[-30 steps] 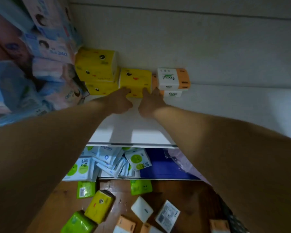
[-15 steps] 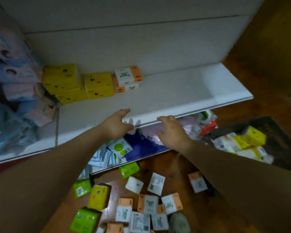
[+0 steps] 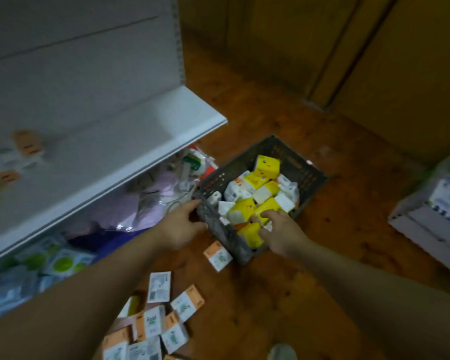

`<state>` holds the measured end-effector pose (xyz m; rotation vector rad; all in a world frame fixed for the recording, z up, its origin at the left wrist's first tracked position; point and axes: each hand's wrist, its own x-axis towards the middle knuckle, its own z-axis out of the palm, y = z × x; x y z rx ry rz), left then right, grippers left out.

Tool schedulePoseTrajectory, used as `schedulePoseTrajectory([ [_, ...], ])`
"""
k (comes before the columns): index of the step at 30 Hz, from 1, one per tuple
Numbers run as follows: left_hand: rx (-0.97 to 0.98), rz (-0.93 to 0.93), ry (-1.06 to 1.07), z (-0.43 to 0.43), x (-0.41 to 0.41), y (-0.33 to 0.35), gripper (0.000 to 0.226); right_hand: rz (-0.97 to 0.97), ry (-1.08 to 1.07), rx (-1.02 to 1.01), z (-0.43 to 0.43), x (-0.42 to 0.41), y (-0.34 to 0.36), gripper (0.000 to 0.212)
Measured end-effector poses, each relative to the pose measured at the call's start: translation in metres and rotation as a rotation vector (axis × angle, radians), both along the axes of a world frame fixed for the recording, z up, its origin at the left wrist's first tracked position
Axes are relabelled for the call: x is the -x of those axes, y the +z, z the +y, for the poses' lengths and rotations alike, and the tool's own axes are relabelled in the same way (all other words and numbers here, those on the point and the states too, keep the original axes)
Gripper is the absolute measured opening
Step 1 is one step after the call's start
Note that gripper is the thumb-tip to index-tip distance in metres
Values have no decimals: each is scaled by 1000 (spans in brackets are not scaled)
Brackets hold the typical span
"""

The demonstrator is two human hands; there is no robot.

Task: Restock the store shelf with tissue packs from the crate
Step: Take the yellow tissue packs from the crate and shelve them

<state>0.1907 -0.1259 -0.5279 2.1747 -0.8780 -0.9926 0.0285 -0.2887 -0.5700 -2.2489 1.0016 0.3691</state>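
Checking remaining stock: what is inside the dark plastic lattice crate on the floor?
The dark plastic lattice crate holds a loose pile of yellow tissue packs and white tissue packs. The right hand reaches in among them. Lower layers and the crate's bottom are covered.

On the wooden floor (image 3: 270,120), a dark mesh crate (image 3: 213,181) right of the white shelf (image 3: 130,141), yellow tissue packs (image 3: 266,165) in it, orange-and-white packs (image 3: 156,323) scattered nearer me
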Motion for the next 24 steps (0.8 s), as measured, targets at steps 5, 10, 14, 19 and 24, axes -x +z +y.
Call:
schedulePoseTrajectory([
  [5,-157,123,-26,-100,56,-27,83,-34,-72,-68,-112,64,10,48],
  [10,-277,130,-60,-176,76,-48,69,-78,-146,-49,-187,90,10,47],
  [14,-287,116,-57,-218,71,-67,66,-82,-159,-82,-216,83,2,50],
  [19,-294,108,-4,-252,43,-79,62,-93,-201,-152,-249,55,-11,52],
  [24,-279,182,8,-273,-1,-88,70,-31,-217,-211,-276,10,-16,53],
])
